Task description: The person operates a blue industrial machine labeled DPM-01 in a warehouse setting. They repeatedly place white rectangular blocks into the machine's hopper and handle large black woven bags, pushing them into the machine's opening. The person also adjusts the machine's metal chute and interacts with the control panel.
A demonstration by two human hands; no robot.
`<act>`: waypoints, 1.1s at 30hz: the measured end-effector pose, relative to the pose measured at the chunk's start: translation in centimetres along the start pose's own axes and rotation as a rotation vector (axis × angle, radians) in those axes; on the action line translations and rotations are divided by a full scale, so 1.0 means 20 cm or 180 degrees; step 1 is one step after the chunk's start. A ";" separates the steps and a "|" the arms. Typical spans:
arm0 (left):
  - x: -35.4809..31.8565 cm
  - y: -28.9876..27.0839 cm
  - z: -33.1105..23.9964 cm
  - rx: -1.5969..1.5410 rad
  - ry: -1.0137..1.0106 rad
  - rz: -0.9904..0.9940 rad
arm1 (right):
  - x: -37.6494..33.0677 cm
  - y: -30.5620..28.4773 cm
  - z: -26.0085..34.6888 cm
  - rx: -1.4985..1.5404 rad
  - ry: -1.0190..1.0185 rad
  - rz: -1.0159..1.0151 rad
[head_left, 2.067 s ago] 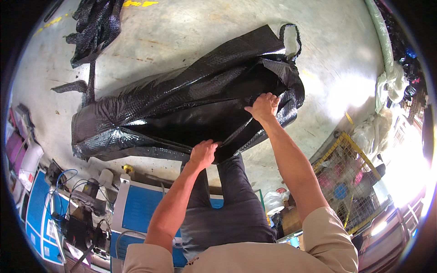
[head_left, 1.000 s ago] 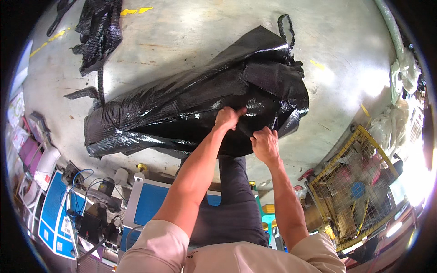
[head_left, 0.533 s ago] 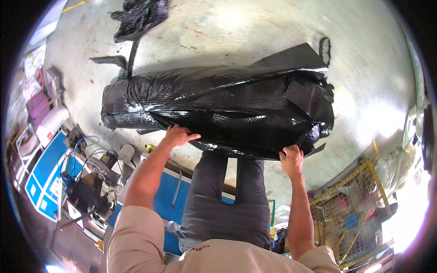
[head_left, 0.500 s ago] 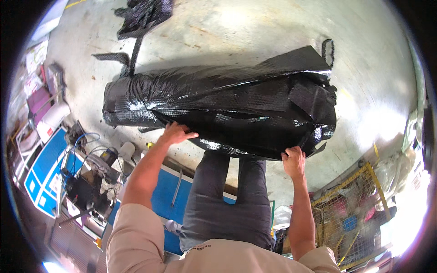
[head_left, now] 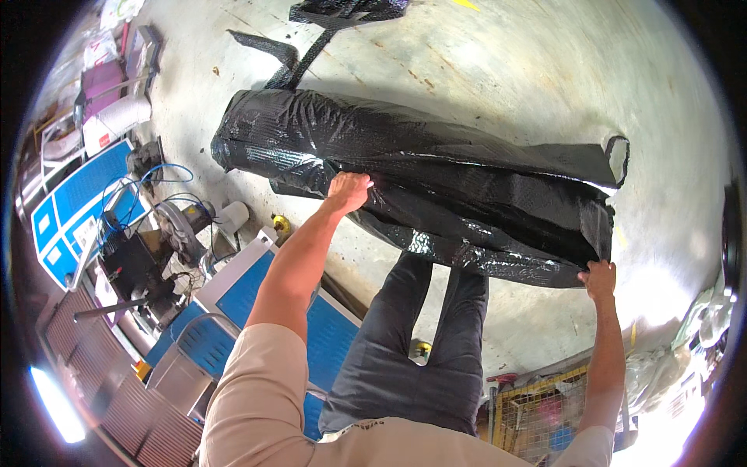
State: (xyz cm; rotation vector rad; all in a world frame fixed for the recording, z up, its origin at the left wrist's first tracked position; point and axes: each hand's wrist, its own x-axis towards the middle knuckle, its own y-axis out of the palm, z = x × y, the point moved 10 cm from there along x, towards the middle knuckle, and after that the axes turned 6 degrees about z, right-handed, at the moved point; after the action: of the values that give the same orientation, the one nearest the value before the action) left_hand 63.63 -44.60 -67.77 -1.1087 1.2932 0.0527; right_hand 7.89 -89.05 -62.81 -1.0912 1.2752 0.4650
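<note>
A long, thick bundle wrapped in glossy black plastic sheeting (head_left: 459,175) lies across the floor in front of my legs. What is inside the wrapping is hidden. My left hand (head_left: 350,191) is closed on a fold of the sheeting, left of the bundle's middle. At the near right corner, my right hand (head_left: 598,280) pinches the sheeting's edge. Between the two hands the near side of the plastic hangs in loose, shiny folds. A loop of black material (head_left: 617,161) sticks out at the far right end.
More crumpled black plastic (head_left: 350,11) lies beyond the bundle, joined to a strip trailing from it. Blue-topped tables (head_left: 241,300) and a machine with blue cables (head_left: 179,226) stand at the left. A yellow wire cage (head_left: 537,412) is at the lower right.
My view has turned, so the bundle appears tilted and further right. My right hand has moved outward to the sheeting's right corner. The left hand keeps its hold, its thumb now tucked in.
</note>
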 end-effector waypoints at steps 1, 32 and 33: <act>-0.01 -0.03 -0.04 -0.0079 0.0098 -0.0049 | 0.03 -0.01 -0.06 0.0056 0.0117 -0.0054; 0.24 -0.29 -0.16 -0.0248 -0.0240 -0.0438 | 0.55 -0.94 2.03 0.2915 -0.0496 -0.0682; 0.26 -0.29 -0.18 -0.0189 -0.0169 -0.0311 | 0.55 -0.95 2.01 0.2912 -0.0437 -0.0884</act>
State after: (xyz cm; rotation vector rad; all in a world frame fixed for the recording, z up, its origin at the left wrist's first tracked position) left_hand 66.20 -52.77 -67.65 -1.2124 1.1952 0.0475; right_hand 47.41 -66.72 -68.97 -0.4268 1.0112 -0.2529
